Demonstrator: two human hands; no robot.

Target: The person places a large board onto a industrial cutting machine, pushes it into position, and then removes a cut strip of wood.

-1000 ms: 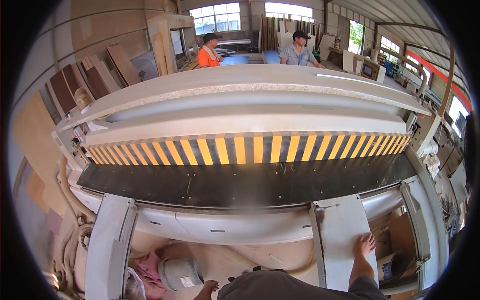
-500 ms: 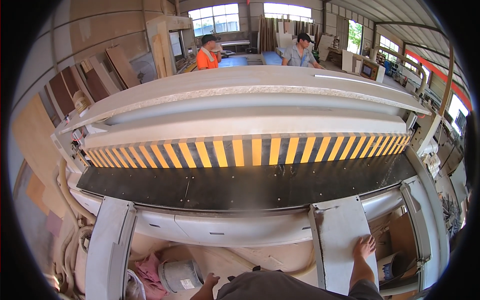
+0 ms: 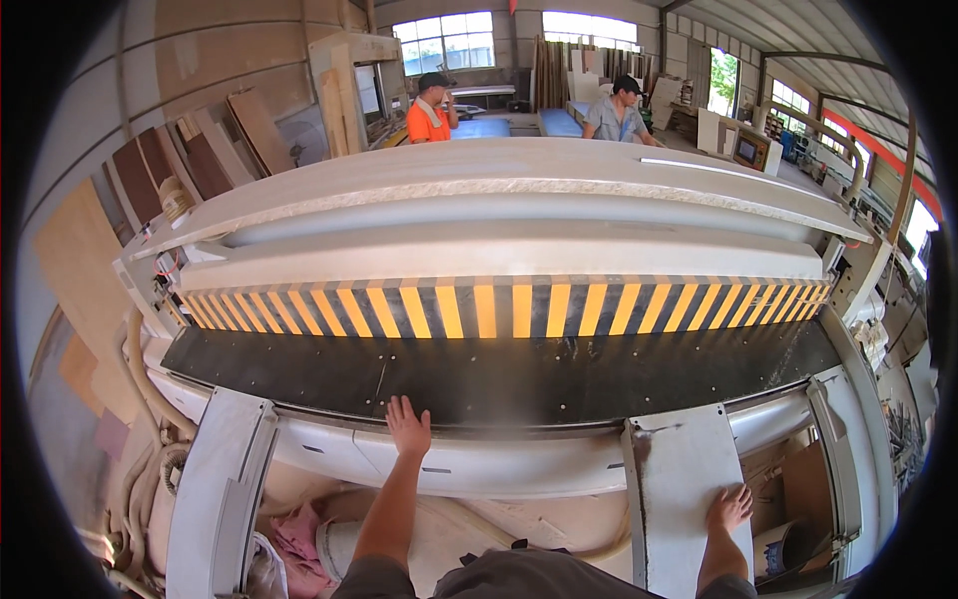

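A wide woodworking machine fills the view, with a black flat bed (image 3: 559,374) and a yellow-and-black striped guard (image 3: 499,311) behind it. My left hand (image 3: 408,427) lies flat, fingers apart, on the front edge of the black bed and holds nothing. My right hand (image 3: 730,507) rests palm down, fingers spread, on the right white support arm (image 3: 679,479) that sticks out toward me. A large pale board (image 3: 519,175) lies across the top of the machine.
A second white support arm (image 3: 220,489) juts out at lower left, with pale hoses (image 3: 145,399) beside it. A pink cloth (image 3: 299,544) lies below. Two people (image 3: 431,108) (image 3: 621,110) stand behind the machine. Wooden panels (image 3: 190,165) lean at the back left.
My left hand has risen from below the machine's front and now lies on the edge of the black bed. My right hand stays on the right support arm.
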